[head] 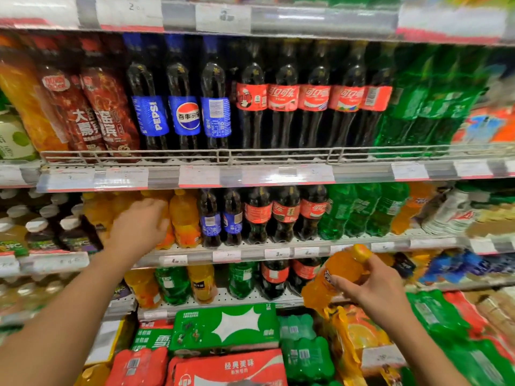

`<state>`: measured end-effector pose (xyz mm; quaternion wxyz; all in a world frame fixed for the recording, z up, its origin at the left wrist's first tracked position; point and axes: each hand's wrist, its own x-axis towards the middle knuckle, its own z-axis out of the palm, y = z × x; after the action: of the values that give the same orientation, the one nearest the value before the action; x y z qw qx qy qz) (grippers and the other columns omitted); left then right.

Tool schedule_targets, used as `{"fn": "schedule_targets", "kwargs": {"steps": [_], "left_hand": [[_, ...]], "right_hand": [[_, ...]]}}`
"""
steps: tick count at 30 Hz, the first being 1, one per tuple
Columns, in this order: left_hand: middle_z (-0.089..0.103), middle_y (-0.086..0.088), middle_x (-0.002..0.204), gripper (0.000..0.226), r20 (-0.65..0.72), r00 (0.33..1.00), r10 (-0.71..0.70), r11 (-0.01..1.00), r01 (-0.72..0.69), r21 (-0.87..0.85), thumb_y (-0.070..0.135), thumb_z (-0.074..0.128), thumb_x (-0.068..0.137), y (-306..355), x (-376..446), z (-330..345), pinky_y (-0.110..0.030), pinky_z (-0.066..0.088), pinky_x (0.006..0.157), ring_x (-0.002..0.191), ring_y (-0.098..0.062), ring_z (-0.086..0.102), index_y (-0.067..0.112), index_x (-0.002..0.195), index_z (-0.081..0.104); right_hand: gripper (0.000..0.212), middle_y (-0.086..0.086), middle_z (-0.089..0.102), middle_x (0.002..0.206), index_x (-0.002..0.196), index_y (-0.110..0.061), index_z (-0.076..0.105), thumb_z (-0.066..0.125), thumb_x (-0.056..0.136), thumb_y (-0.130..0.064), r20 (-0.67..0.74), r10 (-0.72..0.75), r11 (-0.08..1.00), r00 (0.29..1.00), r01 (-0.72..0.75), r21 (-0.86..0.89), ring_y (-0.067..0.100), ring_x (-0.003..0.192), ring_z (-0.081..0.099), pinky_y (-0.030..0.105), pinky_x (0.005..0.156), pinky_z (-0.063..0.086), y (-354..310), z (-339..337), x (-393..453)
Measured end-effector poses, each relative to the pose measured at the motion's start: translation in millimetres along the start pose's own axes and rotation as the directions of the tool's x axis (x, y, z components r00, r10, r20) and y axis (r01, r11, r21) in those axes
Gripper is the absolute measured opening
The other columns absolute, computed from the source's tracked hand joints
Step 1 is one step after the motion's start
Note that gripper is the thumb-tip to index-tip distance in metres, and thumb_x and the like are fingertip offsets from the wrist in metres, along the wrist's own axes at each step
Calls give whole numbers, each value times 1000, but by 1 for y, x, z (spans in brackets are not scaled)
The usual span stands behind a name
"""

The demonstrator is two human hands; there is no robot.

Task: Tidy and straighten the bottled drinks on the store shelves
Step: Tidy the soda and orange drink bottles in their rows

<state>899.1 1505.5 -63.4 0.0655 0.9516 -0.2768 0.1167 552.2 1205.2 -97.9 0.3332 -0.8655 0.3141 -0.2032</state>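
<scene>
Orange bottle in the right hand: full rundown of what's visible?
The orange bottle looks like clear plastic filled with orange drink, with an orange-yellow cap and a partly visible label. It is tilted, cap up and to the right, off the shelf in front of the lower rows. The right hand grips its upper part just below the cap; nothing else visibly touches it.

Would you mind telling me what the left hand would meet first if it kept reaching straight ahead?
Most likely the orange plastic drink bottles on the middle shelf: the left hand already points into that row, fingers at or nearly on one, though motion blur hides actual contact.
</scene>
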Motion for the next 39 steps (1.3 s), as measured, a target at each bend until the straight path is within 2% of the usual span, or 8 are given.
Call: {"fn": "schedule_targets", "kwargs": {"steps": [4,13,17,22,28,33,37,39], "left_hand": [[62,2,135,42,-10,983,182,980,-182,-81,36,59,95,97,-10,-12,-41,55,91,120,-21,59,24,135,59],[57,-5,141,50,-177,823,540,817,-563,-124,33,58,87,315,-18,-12,-48,47,104,129,-31,51,17,135,58],[45,-12,154,63,-187,807,560,811,-580,-78,33,65,87,392,-16,-4,-54,40,111,138,-38,43,16,145,49],[31,-13,162,78,-173,853,493,864,-503,-15,37,69,85,460,-5,3,-56,37,113,146,-40,32,17,153,37],[26,-10,164,81,-151,919,365,931,-360,63,48,59,90,495,5,11,-51,33,113,148,-35,27,19,157,24],[34,-10,161,79,-157,926,342,938,-328,111,48,61,88,499,7,15,-52,36,110,143,-35,36,18,155,33],[43,-11,155,78,-167,918,360,932,-344,117,43,67,83,497,9,15,-54,40,104,138,-37,43,16,152,40],[44,-11,154,78,-166,915,369,928,-352,121,41,68,82,496,9,15,-55,41,103,136,-38,45,15,151,41]], "right_hand": [[47,-8,71,72,108,-31,59,89,75,-43,19,-21,998,1000,20,53,1,63,68,24,60,52,25,-26,11],[46,-5,73,76,103,-43,56,90,73,-48,-19,-61,991,998,62,117,7,62,69,40,68,59,113,-101,41],[50,0,74,84,107,-42,54,90,72,-48,-30,-41,994,999,44,100,7,71,69,36,71,58,147,-139,56],[50,-6,70,73,107,-37,55,89,73,-50,-86,-18,999,996,22,47,-3,65,63,34,69,53,188,-185,81],[43,-6,71,88,100,-40,50,85,77,-52,-140,-26,999,990,31,34,21,80,70,43,77,57,238,-225,136],[53,7,55,110,118,-18,55,85,81,-43,-153,-91,994,984,79,-80,30,97,61,36,79,44,254,-246,189],[50,2,54,112,112,-27,48,82,82,-47,-100,-81,991,992,69,-118,28,100,65,42,85,52,252,-246,224],[54,2,53,116,121,-22,49,82,84,-45,-71,-80,985,994,68,-160,28,108,61,42,90,50,251,-241,234]]}}
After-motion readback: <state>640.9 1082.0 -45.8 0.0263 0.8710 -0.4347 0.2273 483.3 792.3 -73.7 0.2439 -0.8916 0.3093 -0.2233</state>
